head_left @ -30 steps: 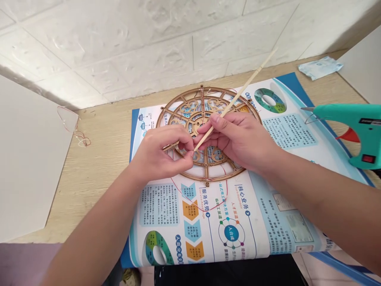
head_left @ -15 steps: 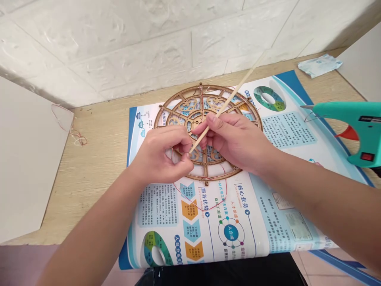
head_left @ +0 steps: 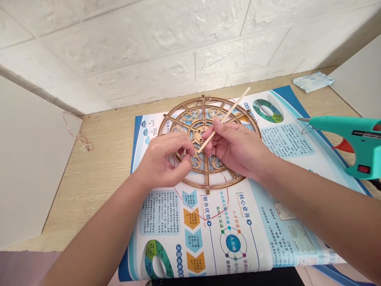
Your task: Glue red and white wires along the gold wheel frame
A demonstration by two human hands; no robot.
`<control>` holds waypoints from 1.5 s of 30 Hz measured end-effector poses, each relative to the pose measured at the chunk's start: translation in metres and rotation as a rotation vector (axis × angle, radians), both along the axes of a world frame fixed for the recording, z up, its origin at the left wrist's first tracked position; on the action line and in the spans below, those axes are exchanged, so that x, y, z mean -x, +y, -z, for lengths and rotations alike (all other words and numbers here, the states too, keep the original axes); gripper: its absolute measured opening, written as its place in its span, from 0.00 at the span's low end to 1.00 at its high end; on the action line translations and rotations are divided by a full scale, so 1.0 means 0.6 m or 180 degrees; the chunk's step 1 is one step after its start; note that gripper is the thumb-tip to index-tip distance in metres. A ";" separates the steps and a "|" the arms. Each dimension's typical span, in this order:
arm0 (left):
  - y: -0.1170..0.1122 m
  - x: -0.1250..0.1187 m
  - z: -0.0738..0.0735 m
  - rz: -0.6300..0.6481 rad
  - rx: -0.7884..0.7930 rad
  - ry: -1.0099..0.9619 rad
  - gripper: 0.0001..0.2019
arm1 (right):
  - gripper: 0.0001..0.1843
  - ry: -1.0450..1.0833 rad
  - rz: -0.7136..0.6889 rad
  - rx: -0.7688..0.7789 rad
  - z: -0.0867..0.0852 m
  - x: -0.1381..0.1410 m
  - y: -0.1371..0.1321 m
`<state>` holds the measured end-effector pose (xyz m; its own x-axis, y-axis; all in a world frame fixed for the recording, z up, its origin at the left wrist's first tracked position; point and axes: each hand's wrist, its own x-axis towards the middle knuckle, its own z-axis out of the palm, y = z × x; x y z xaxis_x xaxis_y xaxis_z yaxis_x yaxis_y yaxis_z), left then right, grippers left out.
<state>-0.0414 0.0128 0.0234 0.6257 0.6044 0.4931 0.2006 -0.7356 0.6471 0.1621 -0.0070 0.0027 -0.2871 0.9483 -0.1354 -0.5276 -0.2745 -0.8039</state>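
Observation:
A round wooden lattice disc [head_left: 190, 115] lies flat on a printed poster [head_left: 238, 222]. My right hand [head_left: 238, 149] is closed on a thin wooden stick [head_left: 230, 110] that slants up to the right, its lower tip down by the disc's middle. My left hand [head_left: 163, 161] is curled over the disc's left half, thumb and fingers pinched right beside the stick's tip; what they pinch is too small to make out. A thin red thread [head_left: 196, 206] loops from under the disc across the poster.
A teal glue gun [head_left: 351, 143] stands at the right, nozzle pointing left. A crumpled wrapper [head_left: 312, 81] lies at the far right. A tangle of thin wire [head_left: 79, 137] rests at the left by a white board [head_left: 26, 167]. A white wall runs behind the wooden table [head_left: 98, 167].
My right hand has tipped the stick lower and flatter, so its far end now sits nearer the disc. The view has shifted slightly. The left hand stays pinched by the stick's tip.

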 end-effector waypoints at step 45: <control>-0.004 0.016 -0.038 -0.2764 0.2059 0.0442 0.18 | 0.15 -0.2603 0.0037 -0.1967 0.003 -0.001 -0.033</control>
